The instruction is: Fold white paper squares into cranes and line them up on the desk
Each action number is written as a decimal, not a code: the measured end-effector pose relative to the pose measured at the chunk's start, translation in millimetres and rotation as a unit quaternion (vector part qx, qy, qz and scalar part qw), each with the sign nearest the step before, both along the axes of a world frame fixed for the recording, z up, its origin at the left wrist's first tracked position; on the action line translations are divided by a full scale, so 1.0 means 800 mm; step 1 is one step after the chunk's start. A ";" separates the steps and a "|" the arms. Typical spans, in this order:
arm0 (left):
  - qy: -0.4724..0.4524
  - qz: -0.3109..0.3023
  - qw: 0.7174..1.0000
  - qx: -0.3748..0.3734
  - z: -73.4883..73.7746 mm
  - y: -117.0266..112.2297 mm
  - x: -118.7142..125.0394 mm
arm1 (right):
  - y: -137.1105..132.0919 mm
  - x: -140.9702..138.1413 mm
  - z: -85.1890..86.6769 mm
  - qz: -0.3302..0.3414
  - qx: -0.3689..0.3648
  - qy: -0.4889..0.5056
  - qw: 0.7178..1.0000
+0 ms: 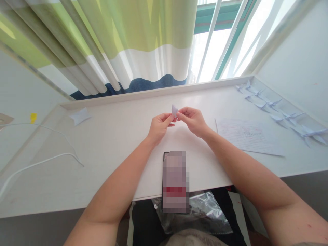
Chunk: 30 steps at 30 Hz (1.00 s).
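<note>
A small folded piece of white paper [174,110] is held up above the white desk [123,136], between my two hands. My left hand [159,127] pinches its lower left side with thumb and fingers. From the right, my right hand [192,119] grips its other edge between thumb and forefinger. The fingertips hide the paper's lower part, so its full shape cannot be made out. Below the hands, a phone [175,182] lies at the desk's front edge, its screen blurred out.
Several folded paper cranes [289,117] stand in rows at the right. Near them lie sheets of lined paper [247,135] with writing. A folded white paper [80,116] and a white cable [51,158] are at left. A clear plastic bag [202,212] rests below the desk edge.
</note>
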<state>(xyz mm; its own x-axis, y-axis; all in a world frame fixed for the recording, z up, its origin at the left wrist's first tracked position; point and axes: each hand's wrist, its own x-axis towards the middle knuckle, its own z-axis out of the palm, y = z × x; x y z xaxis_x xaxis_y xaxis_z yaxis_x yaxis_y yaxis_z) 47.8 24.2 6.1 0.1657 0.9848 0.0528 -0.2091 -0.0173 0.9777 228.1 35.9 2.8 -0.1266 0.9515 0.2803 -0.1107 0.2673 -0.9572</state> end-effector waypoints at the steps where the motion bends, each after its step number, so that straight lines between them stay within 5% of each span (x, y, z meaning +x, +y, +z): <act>1: 0.004 0.007 1.000 0.006 0.000 0.000 0.001 | 0.000 0.000 0.001 0.002 0.000 -0.002 1.000; 13: 0.060 0.088 0.990 0.090 -0.005 -0.003 0.012 | 0.005 -0.004 -0.004 -0.038 0.015 -0.012 0.999; 30: -0.012 0.066 0.996 0.063 -0.008 0.003 0.010 | -0.003 -0.007 -0.006 0.041 -0.013 0.003 0.999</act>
